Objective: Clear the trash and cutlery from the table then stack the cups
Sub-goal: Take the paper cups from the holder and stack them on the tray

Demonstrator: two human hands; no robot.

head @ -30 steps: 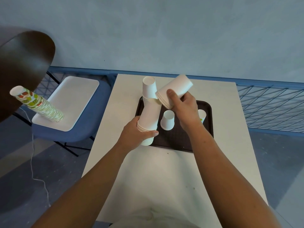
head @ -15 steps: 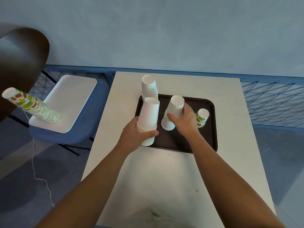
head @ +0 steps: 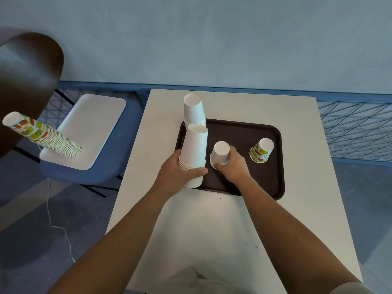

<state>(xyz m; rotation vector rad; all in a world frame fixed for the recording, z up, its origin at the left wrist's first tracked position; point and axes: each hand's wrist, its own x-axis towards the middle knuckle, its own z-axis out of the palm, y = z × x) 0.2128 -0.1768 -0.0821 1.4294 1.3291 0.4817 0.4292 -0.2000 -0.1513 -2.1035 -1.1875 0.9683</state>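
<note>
Far to my left, a long stack of fruit-printed paper cups leans on a white rectangular tray set on a blue chair seat, well apart from the table. My left hand reaches forward over the white tabletop, fingers curled round a tall stack of upturned white paper cups, thumb pressed across its rims. The stack stands at the near left corner of the dark brown plastic tray. Behind it a second white stack stands at the tray's far left edge. My right hand wraps a single upturned white paper cup, thumb at its rim. To the right, one fruit-printed cup stands alone with bare tray around it.
</note>
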